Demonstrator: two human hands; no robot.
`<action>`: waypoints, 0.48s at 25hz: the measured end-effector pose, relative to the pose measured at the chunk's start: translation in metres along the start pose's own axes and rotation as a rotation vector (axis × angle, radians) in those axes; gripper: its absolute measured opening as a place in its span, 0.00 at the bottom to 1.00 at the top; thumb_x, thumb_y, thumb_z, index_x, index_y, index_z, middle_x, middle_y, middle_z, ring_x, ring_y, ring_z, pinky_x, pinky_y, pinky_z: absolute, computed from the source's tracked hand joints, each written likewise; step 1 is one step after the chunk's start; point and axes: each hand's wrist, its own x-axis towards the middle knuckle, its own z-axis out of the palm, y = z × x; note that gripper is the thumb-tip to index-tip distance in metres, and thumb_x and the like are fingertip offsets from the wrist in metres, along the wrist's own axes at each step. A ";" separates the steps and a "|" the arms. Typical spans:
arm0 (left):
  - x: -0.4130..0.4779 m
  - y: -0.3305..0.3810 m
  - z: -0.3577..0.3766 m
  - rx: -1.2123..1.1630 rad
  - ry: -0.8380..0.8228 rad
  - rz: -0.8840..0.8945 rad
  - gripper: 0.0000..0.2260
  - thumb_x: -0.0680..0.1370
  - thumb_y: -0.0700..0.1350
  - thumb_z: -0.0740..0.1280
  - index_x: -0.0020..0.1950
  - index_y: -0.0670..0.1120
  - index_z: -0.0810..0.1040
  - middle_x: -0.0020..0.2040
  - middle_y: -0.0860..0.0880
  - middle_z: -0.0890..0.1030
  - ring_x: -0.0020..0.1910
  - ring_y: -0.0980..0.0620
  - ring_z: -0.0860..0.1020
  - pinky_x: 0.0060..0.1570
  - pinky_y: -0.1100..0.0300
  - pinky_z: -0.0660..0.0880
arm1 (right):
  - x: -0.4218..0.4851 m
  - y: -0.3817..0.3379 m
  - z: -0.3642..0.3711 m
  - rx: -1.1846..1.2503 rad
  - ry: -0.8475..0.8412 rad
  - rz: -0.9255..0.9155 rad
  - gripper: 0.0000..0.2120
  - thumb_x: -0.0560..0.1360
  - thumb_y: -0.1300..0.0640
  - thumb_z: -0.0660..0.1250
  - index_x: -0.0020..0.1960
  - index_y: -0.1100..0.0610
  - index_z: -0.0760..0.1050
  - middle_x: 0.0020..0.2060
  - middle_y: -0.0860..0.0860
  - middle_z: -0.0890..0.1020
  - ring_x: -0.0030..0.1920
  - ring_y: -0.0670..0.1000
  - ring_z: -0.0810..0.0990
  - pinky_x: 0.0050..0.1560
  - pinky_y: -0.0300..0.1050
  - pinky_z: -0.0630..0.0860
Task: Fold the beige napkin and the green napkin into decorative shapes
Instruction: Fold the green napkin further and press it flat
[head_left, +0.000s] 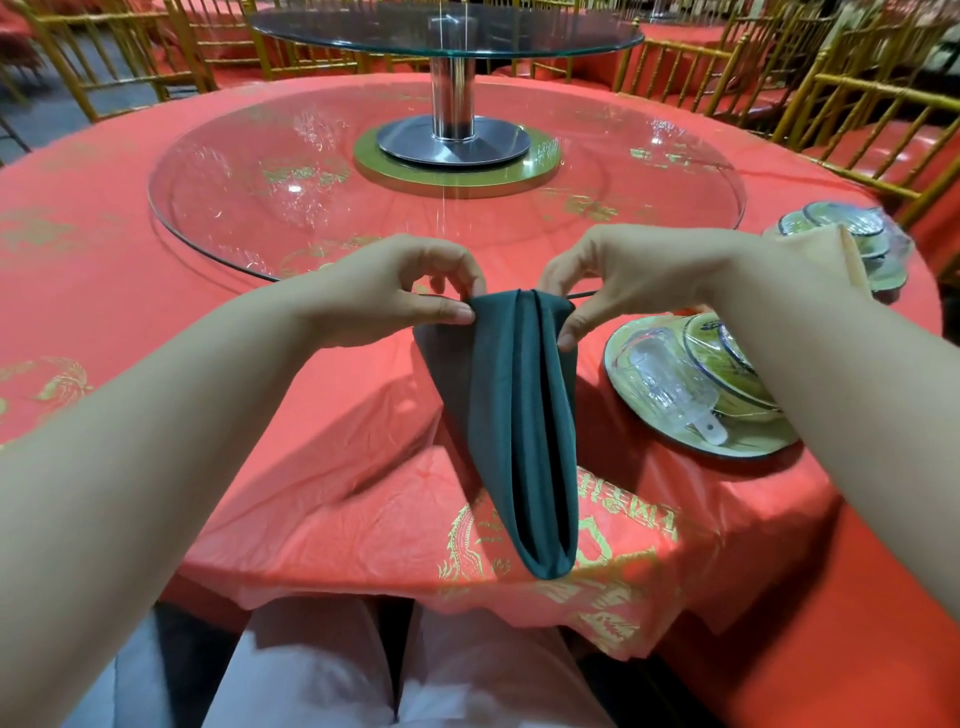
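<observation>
The green napkin (511, 415) lies on the red tablecloth near the table's front edge, folded lengthwise into several long pleats that run toward me and narrow to a rounded end. My left hand (395, 291) pinches its far left corner between thumb and fingers. My right hand (623, 275) pinches the far right corner of the pleats. The beige napkin (826, 254) lies folded at the right, resting against a stack of wrapped dishes, partly behind my right forearm.
A wrapped plate set (691, 395) with a bowl and spoon sits just right of the green napkin. A second wrapped set (852, 234) lies further right. A glass lazy Susan (260, 208) with a raised glass tier fills the middle. Gold chairs ring the table.
</observation>
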 end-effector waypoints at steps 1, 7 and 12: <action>0.000 -0.001 0.001 -0.001 -0.026 -0.005 0.07 0.74 0.40 0.69 0.43 0.52 0.76 0.37 0.65 0.77 0.40 0.66 0.72 0.44 0.75 0.65 | 0.001 0.001 0.002 -0.007 -0.005 -0.003 0.06 0.61 0.49 0.75 0.36 0.41 0.80 0.43 0.42 0.83 0.48 0.35 0.77 0.59 0.37 0.64; -0.001 -0.005 0.003 -0.025 -0.048 -0.048 0.08 0.73 0.40 0.70 0.42 0.54 0.77 0.38 0.65 0.78 0.42 0.66 0.73 0.47 0.75 0.66 | 0.008 0.007 0.003 0.042 0.008 -0.012 0.06 0.61 0.49 0.75 0.36 0.40 0.80 0.43 0.39 0.82 0.51 0.38 0.77 0.61 0.38 0.65; -0.003 -0.008 0.007 -0.005 -0.058 -0.083 0.08 0.73 0.43 0.70 0.43 0.58 0.76 0.38 0.67 0.77 0.42 0.64 0.72 0.50 0.69 0.67 | 0.011 0.011 0.006 0.024 -0.020 -0.007 0.07 0.65 0.55 0.76 0.37 0.45 0.80 0.41 0.44 0.83 0.51 0.43 0.79 0.57 0.34 0.66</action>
